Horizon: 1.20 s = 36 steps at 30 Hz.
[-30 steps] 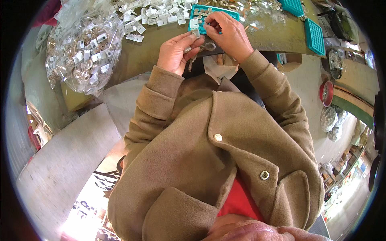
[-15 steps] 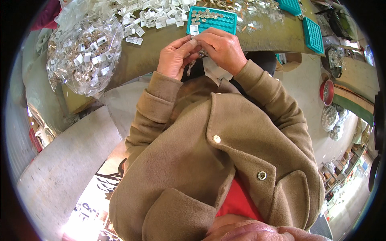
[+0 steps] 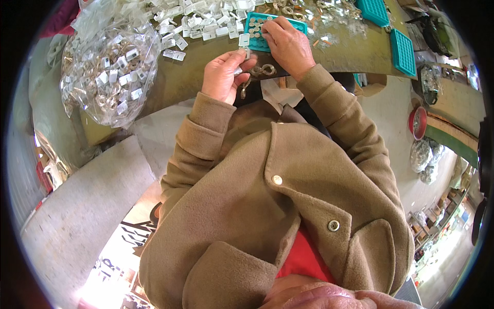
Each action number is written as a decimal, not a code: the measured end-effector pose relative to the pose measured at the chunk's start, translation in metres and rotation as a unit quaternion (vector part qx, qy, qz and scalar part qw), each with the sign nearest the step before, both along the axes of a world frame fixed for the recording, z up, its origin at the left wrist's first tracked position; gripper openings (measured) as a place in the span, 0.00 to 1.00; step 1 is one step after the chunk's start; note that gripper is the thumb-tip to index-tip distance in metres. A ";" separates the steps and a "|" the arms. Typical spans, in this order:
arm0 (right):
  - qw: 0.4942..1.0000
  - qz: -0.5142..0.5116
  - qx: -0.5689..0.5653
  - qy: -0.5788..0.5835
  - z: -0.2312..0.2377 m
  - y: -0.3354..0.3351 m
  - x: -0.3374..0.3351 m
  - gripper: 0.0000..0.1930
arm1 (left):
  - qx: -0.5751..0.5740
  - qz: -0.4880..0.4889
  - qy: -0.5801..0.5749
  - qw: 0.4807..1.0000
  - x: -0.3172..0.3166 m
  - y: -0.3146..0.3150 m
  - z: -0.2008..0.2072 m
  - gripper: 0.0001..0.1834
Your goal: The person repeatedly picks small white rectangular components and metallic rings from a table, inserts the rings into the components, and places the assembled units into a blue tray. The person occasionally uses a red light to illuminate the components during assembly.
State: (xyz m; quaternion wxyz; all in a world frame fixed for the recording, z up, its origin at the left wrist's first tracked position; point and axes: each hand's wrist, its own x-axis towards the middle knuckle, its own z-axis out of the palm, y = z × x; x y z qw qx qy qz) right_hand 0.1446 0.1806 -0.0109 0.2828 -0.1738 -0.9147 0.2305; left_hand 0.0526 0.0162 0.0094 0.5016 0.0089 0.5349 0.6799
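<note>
Between thumb and fingers, my left hand (image 3: 220, 77) grips a small white plastic case (image 3: 244, 40), its flap standing up above the fingertips. A coiled beige cord (image 3: 264, 70) hangs out beside that hand, below the table edge. My right hand (image 3: 290, 49) is over the teal tray (image 3: 260, 45), fingertips drawn together among small round silvery discs (image 3: 253, 27) that look like button cells. Whether a disc is between those fingertips is hidden. The discs sit in the tray's left part, and my hand covers some of its middle.
A heap of white plastic cases (image 3: 206, 23) spreads behind my left hand. At left lies a clear bag (image 3: 110, 77) full of cases with cords. More teal trays (image 3: 403, 51) stand at the table's right end. Loose cords and bits (image 3: 329, 26) lie beyond the tray.
My right hand has left my left hand and moved up and right onto the tray. The tray has shifted slightly right. The coiled cord now shows beside my left hand.
</note>
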 end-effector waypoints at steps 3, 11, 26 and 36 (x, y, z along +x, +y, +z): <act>0.999 0.010 -0.023 0.024 0.006 -0.001 0.004 0.05 | 0.014 0.005 -0.013 1.000 0.003 0.000 0.003 0.12; 0.954 0.078 -0.267 0.115 0.028 -0.022 0.022 0.07 | 0.031 -0.021 -0.024 0.999 0.014 0.002 0.013 0.13; 0.985 0.118 -0.030 0.125 0.035 -0.028 0.048 0.05 | 0.042 0.000 0.034 0.999 0.044 0.005 0.012 0.15; 0.875 0.055 -0.479 0.045 0.024 -0.021 0.050 0.13 | 0.056 -0.022 0.065 0.996 0.046 0.001 0.014 0.16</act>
